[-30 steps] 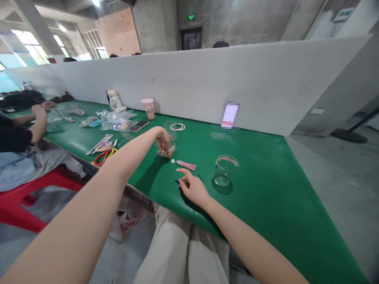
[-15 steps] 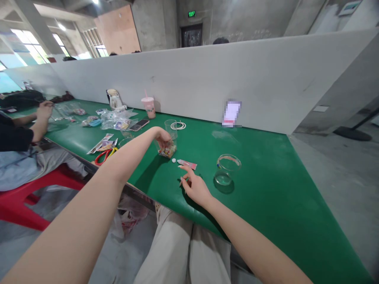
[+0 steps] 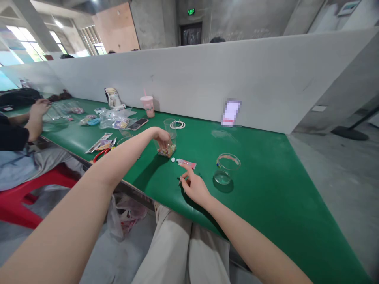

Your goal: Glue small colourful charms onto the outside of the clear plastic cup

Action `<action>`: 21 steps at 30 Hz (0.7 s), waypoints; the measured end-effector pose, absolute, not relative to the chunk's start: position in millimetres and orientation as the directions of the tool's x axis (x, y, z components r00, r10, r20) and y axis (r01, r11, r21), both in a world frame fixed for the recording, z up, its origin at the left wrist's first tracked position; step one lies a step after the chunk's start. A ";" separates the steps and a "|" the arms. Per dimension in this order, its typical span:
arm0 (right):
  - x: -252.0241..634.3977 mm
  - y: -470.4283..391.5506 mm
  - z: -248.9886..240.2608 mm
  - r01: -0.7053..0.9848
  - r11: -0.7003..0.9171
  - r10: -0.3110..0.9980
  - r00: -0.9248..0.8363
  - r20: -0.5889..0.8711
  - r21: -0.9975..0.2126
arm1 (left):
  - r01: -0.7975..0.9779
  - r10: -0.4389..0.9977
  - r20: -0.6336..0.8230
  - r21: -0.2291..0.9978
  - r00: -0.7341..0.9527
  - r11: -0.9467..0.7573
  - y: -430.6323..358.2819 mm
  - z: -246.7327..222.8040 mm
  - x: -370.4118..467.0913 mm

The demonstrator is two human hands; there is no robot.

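Observation:
My left hand (image 3: 162, 136) reaches down into a small clear container (image 3: 174, 147) that holds many-coloured small pieces (image 3: 166, 151). Its fingers point downward, and the fingertips are hidden among the pieces. My right hand (image 3: 194, 184) hovers low over the table, index finger stretched out and thumb apart from it; the other fingers curl beneath. Just beyond its fingertips lies a pink and white tube (image 3: 187, 163), with a small white cap (image 3: 173, 159) beside the tube's narrow end. A clear round dish (image 3: 222, 178) and a clear ring-shaped piece (image 3: 228, 161) sit to the right of this hand.
On the green table (image 3: 266, 189) stand a clear cup (image 3: 170, 126), a coil of white cord (image 3: 178, 125), a pink drink cup (image 3: 147, 107), and a phone (image 3: 138, 124). Red-handled scissors (image 3: 101, 154) and plastic bags (image 3: 114, 117) lie left. Another person's hand (image 3: 40, 108) works at far left.
My left hand shifts slightly within the container, its fingers still down among the pieces. My right hand stays almost in place. The whole view has moved a little.

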State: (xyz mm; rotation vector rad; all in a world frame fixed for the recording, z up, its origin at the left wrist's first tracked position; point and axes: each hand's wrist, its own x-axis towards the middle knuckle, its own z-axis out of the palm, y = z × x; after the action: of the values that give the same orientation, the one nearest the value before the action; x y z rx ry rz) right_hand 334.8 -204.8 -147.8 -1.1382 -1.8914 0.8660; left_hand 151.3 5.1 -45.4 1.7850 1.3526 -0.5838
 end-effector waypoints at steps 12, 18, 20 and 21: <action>340.4 -202.5 -146.3 0.396 0.372 0.918 -0.290 0.270 -0.840 | 0.944 0.651 -0.692 0.307 0.311 -0.123 -1.6 -47.0 151.8; 339.9 -203.3 -144.3 0.411 0.381 0.916 -0.290 0.277 -0.828 | 0.940 0.679 -0.663 0.319 0.315 -0.125 -3.9 -44.6 150.6; 340.4 -203.5 -143.4 0.409 0.378 0.917 -0.290 0.275 -0.831 | 0.938 0.678 -0.662 0.322 0.318 -0.125 -4.4 -43.6 150.5; 340.6 -203.6 -143.0 0.407 0.378 0.917 -0.290 0.274 -0.831 | 0.937 0.675 -0.664 0.325 0.322 -0.126 -4.8 -42.7 150.4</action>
State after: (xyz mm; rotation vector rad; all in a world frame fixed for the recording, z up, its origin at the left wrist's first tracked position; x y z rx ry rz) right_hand 340.6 -203.6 -143.0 -1.1483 -1.8646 0.8330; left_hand 150.4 -4.8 -42.7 1.8759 1.4254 -0.4679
